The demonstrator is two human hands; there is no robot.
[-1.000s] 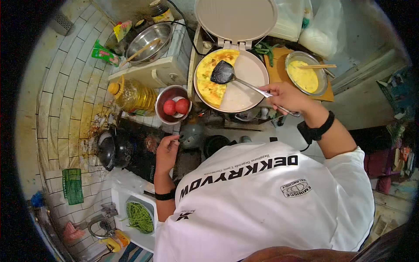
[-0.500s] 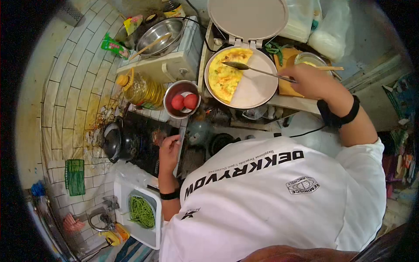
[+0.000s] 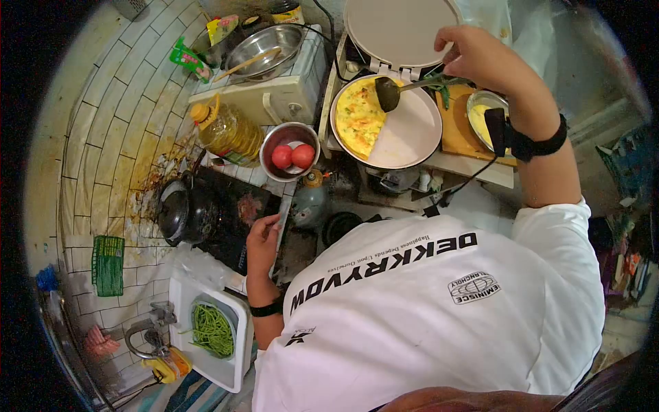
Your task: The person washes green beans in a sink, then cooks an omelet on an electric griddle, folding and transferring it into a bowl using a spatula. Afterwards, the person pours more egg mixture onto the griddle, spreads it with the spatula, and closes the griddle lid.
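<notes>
A folded yellow omelette (image 3: 358,118) covers the left half of the round electric pan (image 3: 415,134), whose lid (image 3: 401,29) stands raised behind. The dark bowl of a long-handled metal spoon (image 3: 388,95) touches the omelette's upper right, its inner face toward me. My right hand (image 3: 473,60) is above the pan's right rim near the lid, fingers curled; the spoon's handle runs to its lower edge, and the grip itself is partly hidden. Down at the counter edge, my left hand (image 3: 263,239) holds nothing, its fingers loosely bent and apart, beside the black stove (image 3: 237,209).
A metal pot (image 3: 290,151) with two red tomatoes stands left of the pan, beside an oil bottle (image 3: 230,134). Green beans (image 3: 213,331) lie in the sink basin (image 3: 237,371). Right of the pan is a cutting board (image 3: 456,134) with a metal bowl (image 3: 473,110).
My right hand has risen and moved back toward the lid. The spoon's bowl has turned and shifted slightly right along the omelette. My left hand stays at the counter edge.
</notes>
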